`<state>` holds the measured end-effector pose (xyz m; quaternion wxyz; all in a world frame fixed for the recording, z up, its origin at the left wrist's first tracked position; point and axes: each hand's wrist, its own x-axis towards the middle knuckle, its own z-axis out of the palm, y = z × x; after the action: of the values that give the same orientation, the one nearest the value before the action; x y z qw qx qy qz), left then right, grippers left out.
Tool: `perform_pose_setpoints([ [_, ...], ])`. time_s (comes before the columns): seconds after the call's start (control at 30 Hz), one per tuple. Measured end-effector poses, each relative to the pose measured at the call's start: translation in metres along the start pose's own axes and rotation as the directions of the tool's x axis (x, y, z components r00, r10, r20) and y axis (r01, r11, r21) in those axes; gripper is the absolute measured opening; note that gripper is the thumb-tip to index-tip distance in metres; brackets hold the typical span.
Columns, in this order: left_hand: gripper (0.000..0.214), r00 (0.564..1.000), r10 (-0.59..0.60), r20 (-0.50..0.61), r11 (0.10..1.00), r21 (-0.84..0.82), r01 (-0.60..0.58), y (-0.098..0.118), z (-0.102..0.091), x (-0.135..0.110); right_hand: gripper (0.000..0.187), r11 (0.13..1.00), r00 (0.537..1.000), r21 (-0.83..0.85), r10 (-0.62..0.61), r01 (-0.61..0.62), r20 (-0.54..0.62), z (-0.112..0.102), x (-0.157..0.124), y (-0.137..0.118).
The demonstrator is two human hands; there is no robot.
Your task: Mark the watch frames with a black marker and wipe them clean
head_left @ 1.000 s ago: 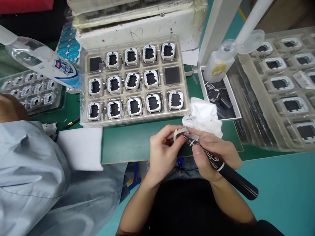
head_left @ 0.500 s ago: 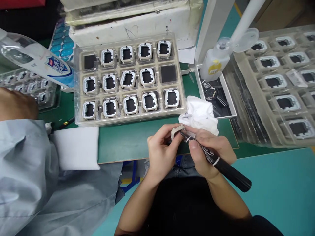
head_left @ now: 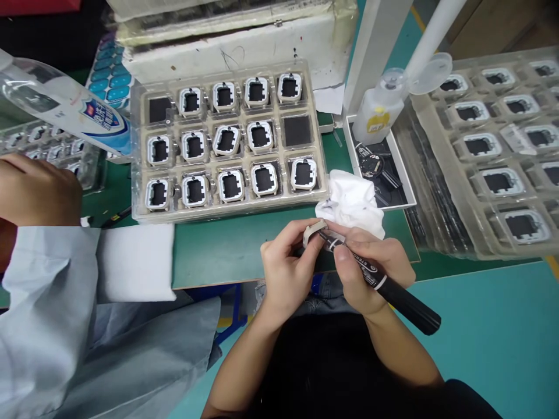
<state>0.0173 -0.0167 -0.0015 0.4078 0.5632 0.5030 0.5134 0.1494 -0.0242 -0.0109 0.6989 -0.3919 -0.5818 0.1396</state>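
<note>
Between the fingertips of my left hand (head_left: 286, 267) is a small beige watch case (head_left: 312, 231), tilted on its side. My right hand (head_left: 371, 267) is closed round a thick black marker pen (head_left: 404, 301), whose tip end points into the case. A clear scrap of film seems to lie by the right fingers, but I cannot make out its shape. Just beyond the hands lies a crumpled white cloth (head_left: 351, 201). Behind it, a clear plastic tray (head_left: 233, 210) holds several similar watch cases with white rims, and two of its pockets show only dark padding.
A co-worker's hand (head_left: 39, 189) and grey sleeve are at the left, near a white pad (head_left: 136, 262) and a leaning bottle (head_left: 65, 105). On the right, a white box (head_left: 410, 195) holds a dispenser bottle (head_left: 378, 113). Stacked trays (head_left: 476, 233) stand farther right.
The co-worker's hand and sleeve have shifted at the left. The view has moved slightly; my hands keep nearly the same hold on the watch case and marker pen.
</note>
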Motion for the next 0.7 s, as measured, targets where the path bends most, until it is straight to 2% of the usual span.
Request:
perform_pose_setpoints([
  [0.13, 0.013, 1.000, 0.006, -0.007, 0.999, 0.034, -0.006, -0.0010, -0.0007, -0.0007, 0.023, 1.000, 1.000, -0.010, 0.002, -0.002, -0.002, 0.0005, 0.0016, -0.0018],
  [0.33, 0.015, 0.995, 0.103, -0.012, 0.987, 0.126, -0.101, -0.0027, 0.0011, -0.0026, 0.026, 0.999, 1.000, -0.034, 0.014, -0.015, -0.015, 0.0001, -0.0009, -0.0010],
  [0.57, 0.017, 0.985, 0.175, 0.003, 0.967, 0.190, -0.172, -0.0028, 0.0020, -0.0035, 0.033, 0.972, 0.981, -0.142, -0.179, 0.188, 0.073, 0.0010, 0.0050, -0.0019],
  [0.63, 0.017, 0.986, 0.164, 0.003, 0.968, 0.192, -0.162, -0.0023, 0.0013, -0.0029, 0.032, 0.982, 0.988, -0.117, -0.145, 0.150, 0.051, 0.0007, 0.0040, -0.0017],
  [0.7, 0.015, 0.991, 0.133, -0.003, 0.975, 0.181, -0.130, -0.0020, 0.0004, -0.0020, 0.029, 0.995, 0.998, -0.088, -0.052, 0.054, 0.021, 0.0003, 0.0023, -0.0015],
])
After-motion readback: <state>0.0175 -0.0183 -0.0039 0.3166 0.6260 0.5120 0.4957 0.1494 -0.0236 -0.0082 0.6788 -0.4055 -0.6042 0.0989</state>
